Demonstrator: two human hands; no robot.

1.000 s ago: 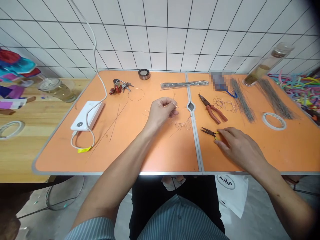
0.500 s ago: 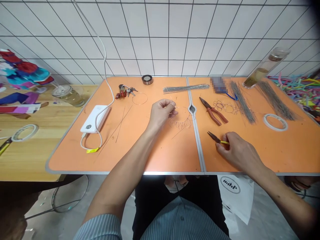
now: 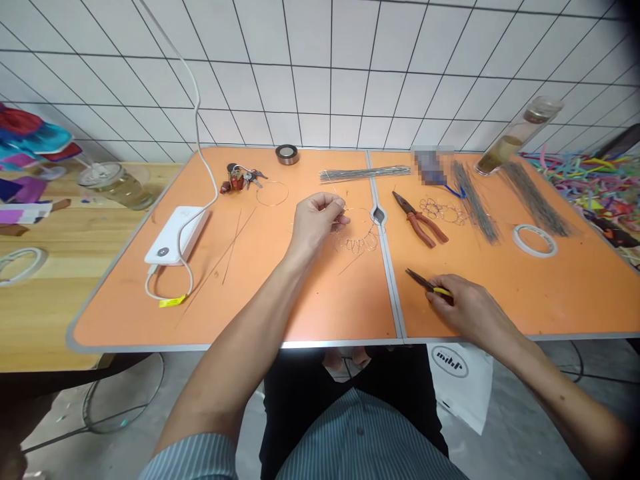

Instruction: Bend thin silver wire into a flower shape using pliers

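Near the middle of the orange table (image 3: 280,300), my left hand (image 3: 316,217) pinches a thin wire ring with small loops (image 3: 360,243) bent along its lower edge. The fingers cover part of the ring. My right hand (image 3: 463,300) is closed around needle-nose pliers (image 3: 423,279) with yellow on the handle, low over the right half of the table; their dark tips point left, apart from the ring. Behind them lie red-handled pliers (image 3: 419,220) and another looped wire piece (image 3: 443,211).
Wire bundles (image 3: 365,175) lie at the back and right. Around the table are a white power bank (image 3: 176,235) with cable, keys (image 3: 245,178), a dark tape roll (image 3: 287,155), a white tape ring (image 3: 535,241) and a leaning glass bottle (image 3: 517,137). A metal seam (image 3: 393,287) crosses the table.
The view has shifted slightly, so most things sit further left. My left hand keeps its pinch on the looped wire; the pliers in my right hand have tilted a little and dropped slightly lower.
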